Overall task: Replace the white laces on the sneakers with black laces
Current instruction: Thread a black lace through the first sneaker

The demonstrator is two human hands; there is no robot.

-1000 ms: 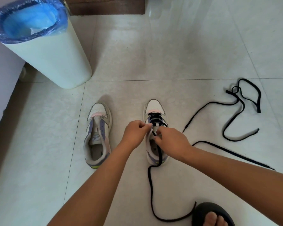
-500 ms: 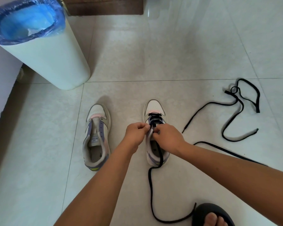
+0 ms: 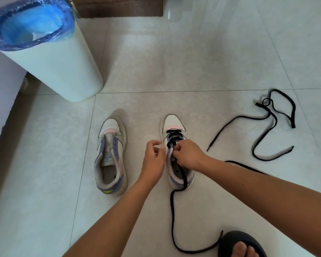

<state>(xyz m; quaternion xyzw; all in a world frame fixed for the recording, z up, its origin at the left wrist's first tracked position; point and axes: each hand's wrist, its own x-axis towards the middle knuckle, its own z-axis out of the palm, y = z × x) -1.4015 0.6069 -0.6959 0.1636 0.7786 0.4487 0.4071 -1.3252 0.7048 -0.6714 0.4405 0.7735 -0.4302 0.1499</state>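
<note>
Two white and lilac sneakers stand on the floor tiles. The left sneaker [image 3: 110,158] has no lace. The right sneaker [image 3: 173,122] has a black lace [image 3: 173,136] crossed through its front eyelets. My right hand [image 3: 189,154] pinches that lace over the tongue. Next to it, my left hand [image 3: 154,158] has curled fingers gripping the shoe's left eyelet edge. One tail of the lace runs back out of the shoe and loops across the floor [image 3: 172,219]. A second black lace [image 3: 267,127] lies loose to the right.
A white bin [image 3: 59,64] with a blue liner stands at the back left, beside a wall. A brown wooden edge [image 3: 119,7] is at the top. My foot in a dark slipper [image 3: 243,244] rests at the bottom right, touching the lace tail.
My left hand has shifted slightly left, off the tongue to the shoe's side. My right hand has stayed on the lace by the upper eyelets. The view has drifted a little.
</note>
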